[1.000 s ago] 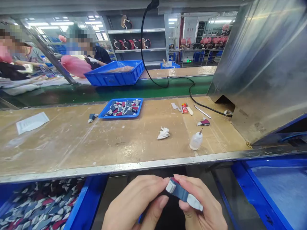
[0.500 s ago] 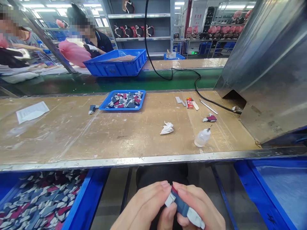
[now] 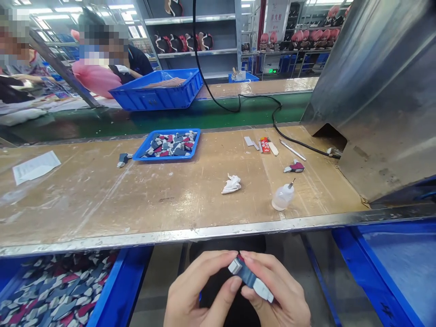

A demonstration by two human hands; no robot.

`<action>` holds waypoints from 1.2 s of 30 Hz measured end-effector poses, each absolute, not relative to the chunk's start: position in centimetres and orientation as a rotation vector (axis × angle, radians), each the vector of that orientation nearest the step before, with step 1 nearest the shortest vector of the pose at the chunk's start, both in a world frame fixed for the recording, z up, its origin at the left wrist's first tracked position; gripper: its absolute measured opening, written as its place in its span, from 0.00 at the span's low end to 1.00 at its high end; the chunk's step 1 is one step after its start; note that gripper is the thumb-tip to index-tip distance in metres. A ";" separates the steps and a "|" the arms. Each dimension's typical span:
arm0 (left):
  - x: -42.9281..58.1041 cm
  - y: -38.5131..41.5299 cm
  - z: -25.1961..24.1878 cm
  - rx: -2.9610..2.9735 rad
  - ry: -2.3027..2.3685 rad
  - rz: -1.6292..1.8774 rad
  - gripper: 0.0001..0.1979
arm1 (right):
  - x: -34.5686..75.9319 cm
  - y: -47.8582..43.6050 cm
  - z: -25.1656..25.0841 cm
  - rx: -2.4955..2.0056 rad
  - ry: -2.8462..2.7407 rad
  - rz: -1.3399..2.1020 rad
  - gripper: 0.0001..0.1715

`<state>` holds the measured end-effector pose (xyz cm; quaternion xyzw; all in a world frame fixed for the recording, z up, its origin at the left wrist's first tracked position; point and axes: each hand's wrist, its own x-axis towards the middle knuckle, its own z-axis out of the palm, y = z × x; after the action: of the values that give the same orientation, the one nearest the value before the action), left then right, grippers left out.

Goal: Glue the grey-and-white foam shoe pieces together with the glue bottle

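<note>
Between my two hands, below the table's front edge, is a small moulded piece (image 3: 247, 276) in blue-grey, light grey and dark red. My left hand (image 3: 204, 286) pinches its left end, thumb below and forefinger above. Around its right side, my right hand (image 3: 281, 286) has its fingers and thumb closed. The fingertips of both hands meet at the dark red top of the piece. On the table, nearest the hands, are a squeeze bottle (image 3: 283, 196) with a needle tip and a crumpled white tissue (image 3: 231, 184).
A blue tray (image 3: 136, 157) of similar pieces lies on the table (image 3: 190, 204), one loose piece (image 3: 124, 159) beside it. Another piece (image 3: 294, 167) lies right, near a white stick (image 3: 293, 150) and red packet (image 3: 265, 145). Blue bins (image 3: 114, 290) flank me; a metal duct (image 3: 381, 113) stands right.
Both hands have risen slightly with the piece, and my left hand's fingers have spread further from the thumb. The camera view has shifted a little to the right.
</note>
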<state>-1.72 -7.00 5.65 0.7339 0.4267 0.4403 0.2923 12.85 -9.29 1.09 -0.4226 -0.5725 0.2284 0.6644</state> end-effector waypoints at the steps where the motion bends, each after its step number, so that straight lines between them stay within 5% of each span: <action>1: -1.7 -6.7 5.6 1.929 1.127 1.175 0.14 | 13.0 -9.0 1.0 -0.955 -1.302 0.525 0.19; 8: -1.1 -2.9 4.9 2.048 1.250 1.219 0.11 | 15.6 -7.2 -0.7 -1.003 -1.554 0.419 0.29; 13: -1.9 1.5 4.0 2.206 1.245 1.114 0.09 | 20.5 -5.8 -2.3 -1.346 -1.215 0.156 0.20; 19: -1.8 1.9 2.9 2.180 1.253 1.031 0.11 | 23.7 -1.2 0.5 -1.606 -1.206 0.321 0.39; 25: -1.5 1.3 2.3 2.185 1.365 1.139 0.11 | 23.4 0.5 0.8 -1.625 -1.465 0.568 0.26; 30: -2.1 1.6 1.2 2.258 1.497 1.229 0.16 | 24.1 0.0 -1.0 -1.470 -1.412 0.638 0.23; 36: -1.7 1.5 0.1 2.442 1.460 1.335 0.10 | 25.4 -1.4 -1.2 -1.407 -1.509 0.460 0.24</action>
<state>-1.69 1.49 0.12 0.7769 0.4647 0.4247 -0.0005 25.44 -1.38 -1.23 -0.5796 -0.6217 0.1897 0.4914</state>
